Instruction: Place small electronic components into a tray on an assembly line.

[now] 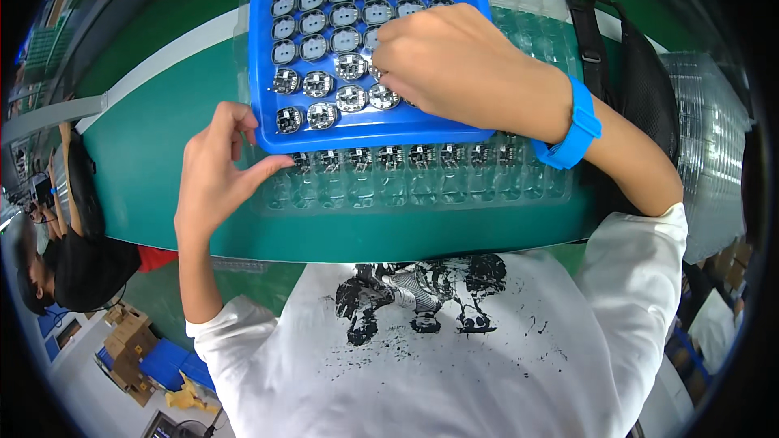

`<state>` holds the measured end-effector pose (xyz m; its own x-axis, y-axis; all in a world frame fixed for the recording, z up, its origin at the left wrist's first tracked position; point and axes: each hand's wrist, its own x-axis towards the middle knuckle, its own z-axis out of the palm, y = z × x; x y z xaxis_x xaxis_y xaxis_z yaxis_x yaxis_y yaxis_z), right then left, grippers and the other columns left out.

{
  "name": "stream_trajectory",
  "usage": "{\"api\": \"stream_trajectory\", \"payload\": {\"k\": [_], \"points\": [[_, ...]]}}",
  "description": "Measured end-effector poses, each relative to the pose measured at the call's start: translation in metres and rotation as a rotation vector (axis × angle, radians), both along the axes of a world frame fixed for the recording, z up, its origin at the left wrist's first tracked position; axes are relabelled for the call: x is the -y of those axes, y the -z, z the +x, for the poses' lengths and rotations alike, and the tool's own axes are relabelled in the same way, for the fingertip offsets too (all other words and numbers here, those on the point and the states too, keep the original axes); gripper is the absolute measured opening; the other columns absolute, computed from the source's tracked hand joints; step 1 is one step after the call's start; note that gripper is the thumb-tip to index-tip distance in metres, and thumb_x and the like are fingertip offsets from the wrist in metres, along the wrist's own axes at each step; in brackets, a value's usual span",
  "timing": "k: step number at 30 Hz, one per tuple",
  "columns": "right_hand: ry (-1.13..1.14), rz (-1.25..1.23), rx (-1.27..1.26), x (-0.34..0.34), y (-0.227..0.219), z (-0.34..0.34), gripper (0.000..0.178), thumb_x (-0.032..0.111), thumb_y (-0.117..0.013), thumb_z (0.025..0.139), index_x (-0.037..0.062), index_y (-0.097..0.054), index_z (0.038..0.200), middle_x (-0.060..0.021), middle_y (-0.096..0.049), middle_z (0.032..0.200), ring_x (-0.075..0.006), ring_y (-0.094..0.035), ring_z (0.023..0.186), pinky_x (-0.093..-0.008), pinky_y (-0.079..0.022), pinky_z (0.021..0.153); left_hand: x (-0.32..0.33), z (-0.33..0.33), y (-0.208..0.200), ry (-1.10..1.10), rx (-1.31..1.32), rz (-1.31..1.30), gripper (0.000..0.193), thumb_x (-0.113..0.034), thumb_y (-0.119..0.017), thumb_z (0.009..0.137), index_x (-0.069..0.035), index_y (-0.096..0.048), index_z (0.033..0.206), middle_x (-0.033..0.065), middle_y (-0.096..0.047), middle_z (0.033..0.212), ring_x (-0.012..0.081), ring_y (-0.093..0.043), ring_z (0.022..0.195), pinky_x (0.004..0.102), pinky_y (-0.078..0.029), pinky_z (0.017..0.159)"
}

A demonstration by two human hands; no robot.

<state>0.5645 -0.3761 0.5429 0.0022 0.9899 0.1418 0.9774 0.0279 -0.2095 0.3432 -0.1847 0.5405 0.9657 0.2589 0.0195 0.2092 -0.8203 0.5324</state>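
Note:
A blue plastic tray [264, 105] carries rows of small round parts. Those toward its far side show grey caps with two dots [345, 39]; the nearer ones show bare silver and black workings [322, 115]. At the tray's near left corner is my left hand [215, 166], its curled fingers against the left rim and its thumb against the front rim. My right hand [454, 65] reaches over the middle of the tray with its fingers closed together, down among the round parts. Whatever lies between those fingertips is hidden by the hand.
Under the blue tray lies a clear plastic compartment tray [389, 191] with a row of metal parts along its near side. Both rest on a green table [146, 162]. A black bag [641, 73] and stacked clear trays [706, 138] stand at right. Another person [81, 268] sits at left.

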Motion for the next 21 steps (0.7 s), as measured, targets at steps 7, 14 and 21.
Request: {"api": "stream_trajectory", "payload": {"k": [7, 14, 21], "points": [[0.087, 0.028, -0.22, 0.06, -0.041, 0.0, 0.011, 0.005, -0.07, 0.075, 0.0013, -0.062, 0.083, -0.0109, -0.06, 0.075, -0.0291, -0.061, 0.07, -0.0386, -0.047, 0.06, 0.012, 0.01, 0.009, -0.06, 0.051, -0.03, 0.051, -0.02, -0.089, 0.063, -0.004, -0.048, 0.088, 0.0058, -0.054, 0.073, 0.0159, -0.048, 0.057, 0.0282, -0.042, 0.052], [0.216, -0.391, -0.122, 0.113, -0.023, -0.034, 0.013, 0.008, -0.071, 0.072, 0.0011, -0.063, 0.079, -0.0107, -0.058, 0.072, -0.0294, -0.062, 0.069, -0.0392, -0.048, 0.058, 0.014, 0.024, 0.003, 0.014, 0.074, -0.007, 0.044, -0.023, -0.086, 0.067, -0.005, -0.05, 0.083, 0.0067, -0.051, 0.065, 0.0192, -0.05, 0.053, 0.0305, -0.042, 0.05], [0.107, -0.421, -0.157, 0.116, -0.035, -0.015, 0.01, 0.007, -0.068, 0.07, 0.0016, -0.06, 0.074, -0.0112, -0.054, 0.069, -0.0294, -0.06, 0.067, -0.0394, -0.047, 0.057, 0.021, -0.013, -0.002, 0.227, -0.055, 0.026, 0.022, -0.012, -0.078, 0.073, -0.004, -0.063, 0.086, 0.0084, -0.058, 0.07, 0.0247, -0.056, 0.054, 0.0361, -0.044, 0.051]]}}
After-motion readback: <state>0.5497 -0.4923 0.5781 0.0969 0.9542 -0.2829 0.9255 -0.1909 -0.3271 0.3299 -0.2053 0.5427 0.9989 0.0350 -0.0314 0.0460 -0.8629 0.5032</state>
